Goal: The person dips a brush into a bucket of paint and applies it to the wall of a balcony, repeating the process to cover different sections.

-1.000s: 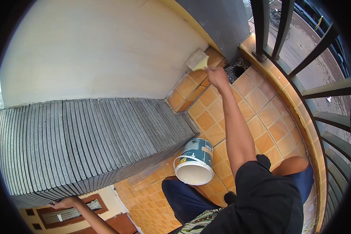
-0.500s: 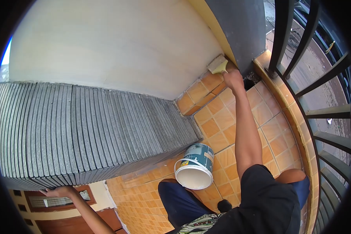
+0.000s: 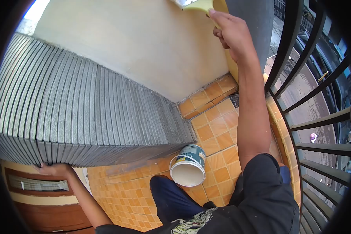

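My right hand (image 3: 232,31) is raised high and grips the yellow handle of a wide paintbrush (image 3: 193,4), whose bristles lie against the cream wall (image 3: 144,46) at the top edge of the view. My left hand (image 3: 54,169) rests at lower left, fingers curled over the corner edge of the grey ribbed stone cladding (image 3: 85,113). An open paint bucket (image 3: 188,165) with cream paint inside stands on the orange floor tiles (image 3: 218,132), just beyond my knee.
A black metal railing (image 3: 312,97) runs along the right side, with a street below it. A dark grey pillar (image 3: 253,19) with a yellow edge meets the cream wall. A brown door or window frame (image 3: 39,195) lies at lower left.
My right hand has swept the brush upward from the base of the wall near the floor tiles to high on the wall. The view tilted up. My left hand stayed on the cladding.
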### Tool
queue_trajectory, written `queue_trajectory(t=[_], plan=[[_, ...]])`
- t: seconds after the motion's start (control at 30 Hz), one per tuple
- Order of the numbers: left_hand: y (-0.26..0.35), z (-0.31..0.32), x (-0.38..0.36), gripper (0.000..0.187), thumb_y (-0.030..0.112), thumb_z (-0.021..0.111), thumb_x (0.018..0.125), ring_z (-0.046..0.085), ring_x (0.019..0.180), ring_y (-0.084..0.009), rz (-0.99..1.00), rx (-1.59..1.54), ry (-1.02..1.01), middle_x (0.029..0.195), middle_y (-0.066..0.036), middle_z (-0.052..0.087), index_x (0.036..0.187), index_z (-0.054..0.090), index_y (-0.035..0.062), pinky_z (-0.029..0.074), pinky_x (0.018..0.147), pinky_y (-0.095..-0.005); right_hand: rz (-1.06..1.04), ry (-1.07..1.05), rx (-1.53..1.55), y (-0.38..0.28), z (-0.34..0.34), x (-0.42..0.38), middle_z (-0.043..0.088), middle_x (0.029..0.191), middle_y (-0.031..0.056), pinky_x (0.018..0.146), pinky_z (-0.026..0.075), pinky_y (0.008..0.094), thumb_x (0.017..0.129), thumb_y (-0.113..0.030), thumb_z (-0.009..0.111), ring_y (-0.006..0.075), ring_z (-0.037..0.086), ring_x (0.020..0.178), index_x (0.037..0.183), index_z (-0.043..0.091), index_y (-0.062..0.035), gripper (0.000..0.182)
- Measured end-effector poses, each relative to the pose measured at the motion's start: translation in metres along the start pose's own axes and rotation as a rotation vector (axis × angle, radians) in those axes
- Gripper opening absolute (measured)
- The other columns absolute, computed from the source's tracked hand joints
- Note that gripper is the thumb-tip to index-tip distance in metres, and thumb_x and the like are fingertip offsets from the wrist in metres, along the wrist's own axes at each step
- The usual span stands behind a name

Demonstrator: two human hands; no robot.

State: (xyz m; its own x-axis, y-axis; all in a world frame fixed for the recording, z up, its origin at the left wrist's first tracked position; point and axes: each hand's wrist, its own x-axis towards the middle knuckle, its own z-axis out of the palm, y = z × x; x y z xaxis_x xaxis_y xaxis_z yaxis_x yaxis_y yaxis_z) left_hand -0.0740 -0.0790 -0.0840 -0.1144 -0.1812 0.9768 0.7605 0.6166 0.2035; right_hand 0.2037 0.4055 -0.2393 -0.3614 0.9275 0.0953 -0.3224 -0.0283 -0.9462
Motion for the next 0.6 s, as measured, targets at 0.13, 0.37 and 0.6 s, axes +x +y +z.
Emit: queue_trajectory(t=[0.13,0.37,0.6], plan=[[-0.015,-0.003,0.004,0.057,0.016,0.031,0.102,0.035,0.142,-0.0406,0.162,0.04,-0.055,0.158,-0.029,0.026,0.152,0.025,-0.0107,0.03,0.118,-0.0474,0.147,-0.004,-0.063,0.031,0.009,-0.004,0.058,0.068,0.0051,0.045,0.031,0.0274,0.095,-0.038,0.065,0.0085,0.043,0.051,0.11,0.071,0.0005,0.042],[-0.003,-0.013,0.009,0.053,0.018,0.041,0.103,0.034,0.143,-0.0434,0.239,0.125,-0.05,0.152,-0.032,0.036,0.145,0.038,-0.0139,0.022,0.121,-0.0504,0.661,-0.031,-0.629,0.259,-0.092,-0.051,0.052,0.057,0.004,0.036,0.026,0.0337,0.091,-0.026,0.061,0.0132,0.041,0.039,0.081,0.063,-0.0033,0.024],[-0.014,-0.011,0.013,0.057,0.022,0.046,0.101,0.028,0.146,-0.0448,0.174,-0.067,0.005,0.155,-0.033,0.033,0.145,0.038,-0.012,0.017,0.122,-0.0521,0.63,0.012,-0.388,0.113,-0.071,-0.129,0.047,0.059,-0.0013,0.038,0.022,0.027,0.095,-0.032,0.062,0.0082,0.034,0.041,0.091,0.063,-0.0081,0.024]])
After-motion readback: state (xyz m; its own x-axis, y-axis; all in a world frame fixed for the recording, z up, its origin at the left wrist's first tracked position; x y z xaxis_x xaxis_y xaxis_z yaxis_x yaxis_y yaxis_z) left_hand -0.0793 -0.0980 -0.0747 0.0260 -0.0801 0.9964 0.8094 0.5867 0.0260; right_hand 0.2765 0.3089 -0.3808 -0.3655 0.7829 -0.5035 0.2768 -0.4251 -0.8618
